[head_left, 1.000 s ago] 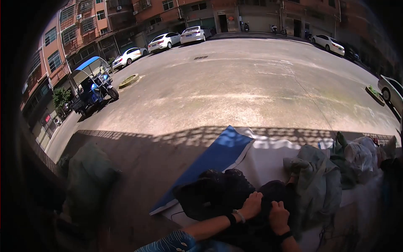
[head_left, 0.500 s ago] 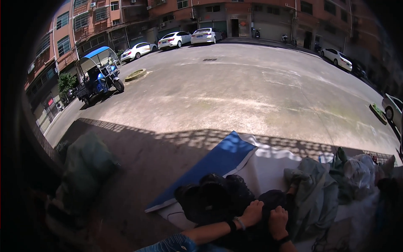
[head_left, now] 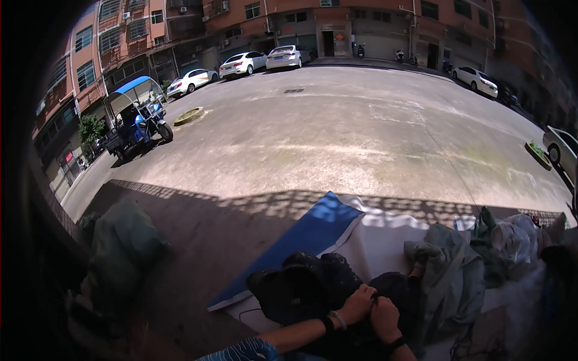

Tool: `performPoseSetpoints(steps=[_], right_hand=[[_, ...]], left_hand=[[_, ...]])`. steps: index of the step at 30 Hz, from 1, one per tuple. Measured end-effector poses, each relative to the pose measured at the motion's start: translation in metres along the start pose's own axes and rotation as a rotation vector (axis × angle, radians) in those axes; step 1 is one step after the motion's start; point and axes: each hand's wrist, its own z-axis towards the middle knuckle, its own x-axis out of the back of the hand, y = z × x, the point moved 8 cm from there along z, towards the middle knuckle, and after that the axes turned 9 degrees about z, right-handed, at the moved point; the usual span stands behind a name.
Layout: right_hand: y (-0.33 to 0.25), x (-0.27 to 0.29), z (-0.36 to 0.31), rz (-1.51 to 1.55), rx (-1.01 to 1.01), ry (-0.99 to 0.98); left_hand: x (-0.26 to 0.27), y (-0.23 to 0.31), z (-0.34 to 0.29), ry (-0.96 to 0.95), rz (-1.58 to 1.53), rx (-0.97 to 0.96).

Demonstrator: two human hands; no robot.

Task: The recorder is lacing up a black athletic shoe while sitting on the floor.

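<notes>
My left hand (head_left: 357,304) is closed, fingers curled in a pinch on the edge of a black, fabric-like thing (head_left: 337,338) in front of me. Close beside it, almost touching, my right hand (head_left: 384,319) is also closed on that edge. Deep shade hides what kind of thing it is. Just beyond my left hand lies a heap of black items (head_left: 301,286), and a rounded dark bundle (head_left: 391,286) sits past my right hand. Under them spreads a sheet with a blue part (head_left: 289,243) and a white part (head_left: 385,228).
Grey-green cloth (head_left: 451,271) is heaped to the right, beside clear plastic bags (head_left: 515,240). A full green sack (head_left: 123,240) stands at the left. Across the sunlit yard are a blue-roofed cargo tricycle (head_left: 138,117) and several parked white cars (head_left: 286,57).
My two hands have drawn closer together, the right one moving left and slightly nearer me. The whole view has shifted a little.
</notes>
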Motion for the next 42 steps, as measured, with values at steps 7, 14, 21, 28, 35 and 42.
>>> performPoseSetpoints(steps=[7, 14, 21, 28, 35, 42], right_hand=[[0.002, -0.019, 0.008, -0.272, -0.010, -0.032], [0.001, -0.007, 0.005, -0.214, -0.057, 0.103], [0.000, 0.000, -0.012, -0.158, 0.030, 0.149], [-0.010, 0.037, -0.025, 0.516, -0.049, 0.059], [-0.082, 0.063, -0.099, 1.073, 0.051, -0.725], [-0.113, 0.063, -0.126, 1.147, 0.279, -0.712]], left_hand=[[-0.001, -0.003, 0.004, 0.014, 0.100, -0.073], [0.009, 0.002, -0.002, -0.028, 0.029, 0.041], [0.007, 0.011, -0.016, 0.046, -0.024, 0.087], [0.053, 0.030, -0.003, 0.117, -0.010, -0.090], [0.011, 0.012, -0.037, -0.773, -0.891, 0.692], [-0.034, 0.047, -0.041, -0.816, -1.186, 0.847]])
